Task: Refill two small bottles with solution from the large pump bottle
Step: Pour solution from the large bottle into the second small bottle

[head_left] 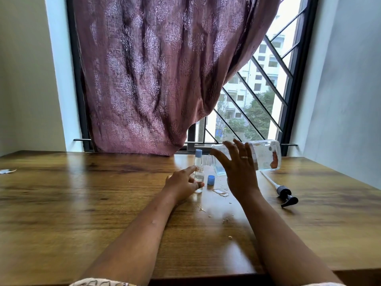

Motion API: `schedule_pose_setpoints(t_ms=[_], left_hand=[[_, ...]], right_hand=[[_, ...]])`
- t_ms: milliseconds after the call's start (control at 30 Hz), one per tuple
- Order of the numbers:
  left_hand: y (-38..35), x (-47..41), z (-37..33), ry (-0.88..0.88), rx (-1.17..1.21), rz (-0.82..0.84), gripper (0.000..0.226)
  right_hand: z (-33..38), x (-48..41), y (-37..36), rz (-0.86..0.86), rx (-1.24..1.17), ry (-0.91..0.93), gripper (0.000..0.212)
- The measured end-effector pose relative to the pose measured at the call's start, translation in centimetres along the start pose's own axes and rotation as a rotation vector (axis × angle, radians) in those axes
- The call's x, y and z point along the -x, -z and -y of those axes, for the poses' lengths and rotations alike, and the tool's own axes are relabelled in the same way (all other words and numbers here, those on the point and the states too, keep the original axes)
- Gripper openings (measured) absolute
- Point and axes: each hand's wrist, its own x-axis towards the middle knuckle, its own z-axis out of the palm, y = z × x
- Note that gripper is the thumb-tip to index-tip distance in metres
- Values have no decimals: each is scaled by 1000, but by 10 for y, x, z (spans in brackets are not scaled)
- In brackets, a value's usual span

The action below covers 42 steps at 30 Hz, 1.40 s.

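My right hand grips the large clear bottle, tipped on its side above the table with its threaded neck pointing left over an uncapped small bottle. A little bluish liquid lies near the large bottle's neck. My left hand holds that small bottle between thumb and fingers; it stands upright with clear liquid in it. Just behind it stands a second small bottle with a blue cap on. A loose blue cap sits on the table to the right of the open bottle.
The black pump head with its long dip tube lies on the wooden table to the right. A small puddle and scattered drops lie near my right wrist. A purple curtain hangs behind, beside a barred window.
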Motion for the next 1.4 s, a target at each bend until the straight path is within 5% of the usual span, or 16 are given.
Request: schedule_pose_setpoints(t_ms=[1400], left_hand=[[1, 2, 0, -3, 18, -13, 63]], right_hand=[[0, -1, -2, -7, 3, -5, 94]])
